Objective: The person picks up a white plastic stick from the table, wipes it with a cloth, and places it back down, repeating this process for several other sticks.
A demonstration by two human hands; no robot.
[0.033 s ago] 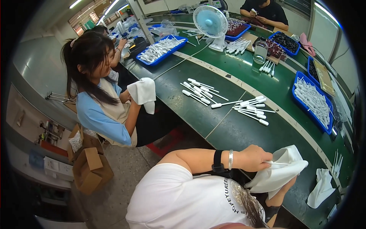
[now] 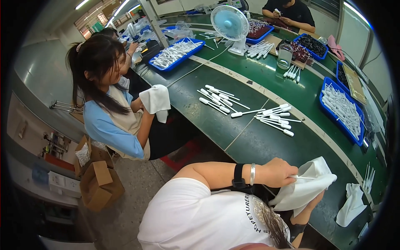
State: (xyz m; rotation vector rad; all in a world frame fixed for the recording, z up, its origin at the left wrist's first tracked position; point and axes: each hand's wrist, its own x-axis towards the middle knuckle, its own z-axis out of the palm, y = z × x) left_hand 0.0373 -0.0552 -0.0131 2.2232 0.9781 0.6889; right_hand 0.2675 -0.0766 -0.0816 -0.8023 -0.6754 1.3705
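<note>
My left hand (image 2: 278,172), with a black band and a silver bangle at the wrist, is closed in a pinch on the thin stem of a white stick (image 2: 305,178). The stick's other end runs into the folds of a white cloth (image 2: 298,193). From beneath, my right hand (image 2: 310,205) grips this cloth, its fingers mostly covered by it. On the green table (image 2: 250,146) ahead lie two loose groups of white sticks with thick oblong heads, a nearer group (image 2: 275,118) and one farther left (image 2: 217,99). A single stick (image 2: 246,113) bridges them.
A blue tray of white sticks (image 2: 341,109) stands at the right, another (image 2: 176,55) at the far left. A second white cloth (image 2: 351,205) lies by my right arm. A fan (image 2: 230,24) and a clear jar (image 2: 284,56) stand farther back. A co-worker (image 2: 112,104) holding a cloth sits left.
</note>
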